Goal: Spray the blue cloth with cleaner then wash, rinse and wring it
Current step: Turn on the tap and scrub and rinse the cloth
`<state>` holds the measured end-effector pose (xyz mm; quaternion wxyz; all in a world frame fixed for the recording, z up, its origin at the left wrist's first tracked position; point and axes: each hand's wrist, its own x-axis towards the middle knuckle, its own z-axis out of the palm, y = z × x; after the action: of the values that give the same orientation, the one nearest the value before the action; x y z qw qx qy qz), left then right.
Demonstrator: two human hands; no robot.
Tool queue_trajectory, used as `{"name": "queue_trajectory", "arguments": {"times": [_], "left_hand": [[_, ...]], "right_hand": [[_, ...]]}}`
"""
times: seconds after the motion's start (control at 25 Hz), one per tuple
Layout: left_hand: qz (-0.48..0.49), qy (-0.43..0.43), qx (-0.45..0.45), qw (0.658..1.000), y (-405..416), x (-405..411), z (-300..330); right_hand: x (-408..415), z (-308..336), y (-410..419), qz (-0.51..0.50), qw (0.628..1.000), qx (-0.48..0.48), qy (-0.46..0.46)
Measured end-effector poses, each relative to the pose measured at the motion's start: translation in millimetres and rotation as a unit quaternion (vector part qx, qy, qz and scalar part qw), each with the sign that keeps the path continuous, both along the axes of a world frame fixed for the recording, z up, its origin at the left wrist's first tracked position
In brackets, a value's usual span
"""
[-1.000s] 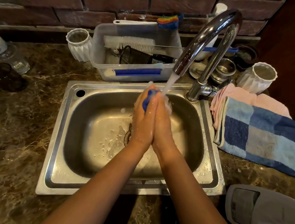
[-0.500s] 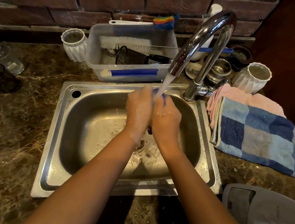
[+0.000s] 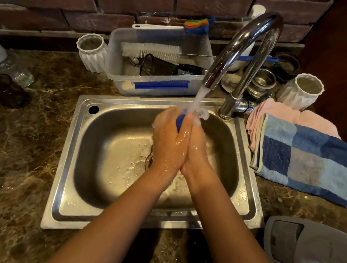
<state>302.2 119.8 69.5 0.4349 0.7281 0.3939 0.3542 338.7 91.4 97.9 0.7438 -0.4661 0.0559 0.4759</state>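
My left hand (image 3: 168,139) and my right hand (image 3: 197,142) are pressed palm to palm over the steel sink (image 3: 65,162). Between them is the blue cloth (image 3: 180,120), squeezed small, with only a narrow blue strip showing at the fingertips. Water runs from the chrome faucet (image 3: 240,46) straight onto the fingertips and the cloth. Both hands are wet and a little soapy. Most of the cloth is hidden inside my palms.
A clear plastic bin (image 3: 152,85) with brushes stands behind the sink. White ribbed cups (image 3: 92,51) (image 3: 303,92) sit at either side. A blue checked towel (image 3: 307,159) over a pink cloth (image 3: 278,113) lies right of the sink. A white spray bottle (image 3: 306,248) lies at front right.
My hands have gone from flat together, to rubbing lower in the basin, and back up under the stream, pressed flat on the cloth again.
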Motion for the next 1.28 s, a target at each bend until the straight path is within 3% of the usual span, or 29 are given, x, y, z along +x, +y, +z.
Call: {"name": "queue_trajectory", "arguments": {"times": [0.08, 0.2, 0.28, 0.4, 0.48, 0.56, 0.6, 0.68, 0.76, 0.84, 0.92, 1.0, 1.04, 1.12, 1.16, 1.24, 1.28], "left_hand": [[0.010, -0.009, -0.009, 1.000, 8, 6, 5], [0.030, 0.040, -0.143, 0.988, 23, 18, 9], [0.018, 0.077, -0.283, 0.956, 43, 18, 3], [0.028, 0.034, -0.464, 0.884, 53, 8, -1], [0.077, -0.048, -0.437, 0.895, 33, 2, -1], [0.017, -0.088, -0.274, 0.958, 3, -4, 0], [-0.028, -0.057, -0.167, 0.984, -8, -5, -1], [-0.033, 0.019, -0.034, 0.999, -6, -3, -7], [0.007, 0.031, -0.045, 0.998, 7, 3, -1], [0.049, 0.052, -0.149, 0.986, 22, 9, 5], [0.071, 0.071, -0.305, 0.947, 37, 12, 2], [0.085, 0.052, -0.437, 0.894, 44, 8, 2], [0.091, 0.004, -0.475, 0.876, 43, 4, 1], [0.087, -0.120, -0.478, 0.866, 27, -2, 2], [0.066, -0.147, -0.436, 0.885, 12, -4, 1], [-0.019, -0.083, -0.254, 0.963, -15, -8, -1], [-0.040, -0.038, -0.154, 0.987, -22, -9, -6]], "right_hand": [[-2, -5, 7, 0.035, 0.990, -0.090, -0.102], [-3, -14, 9, 0.049, 0.944, -0.199, -0.259], [-5, -19, 0, 0.034, 0.949, -0.173, -0.260], [-6, -21, -11, 0.041, 0.962, -0.154, -0.221], [1, -18, -12, 0.004, 0.986, -0.130, -0.107], [6, -15, -13, -0.016, 0.997, -0.061, 0.054], [7, -13, -13, -0.018, 0.996, -0.035, 0.082], [-2, -12, -7, 0.014, 0.998, -0.028, 0.052], [-12, -17, 3, 0.003, 0.999, -0.037, 0.015], [-19, -25, 6, 0.010, 0.993, -0.103, -0.059], [-21, -34, -1, 0.059, 0.952, -0.214, -0.212], [-20, -36, -12, 0.139, 0.896, -0.238, -0.348], [-18, -35, -15, 0.147, 0.891, -0.230, -0.362], [-6, -30, -16, 0.090, 0.939, -0.192, -0.272], [1, -26, -16, 0.052, 0.973, -0.142, -0.176], [7, -24, -16, 0.030, 0.999, -0.019, 0.001], [4, -23, -17, 0.043, 0.998, 0.034, 0.043]]}}
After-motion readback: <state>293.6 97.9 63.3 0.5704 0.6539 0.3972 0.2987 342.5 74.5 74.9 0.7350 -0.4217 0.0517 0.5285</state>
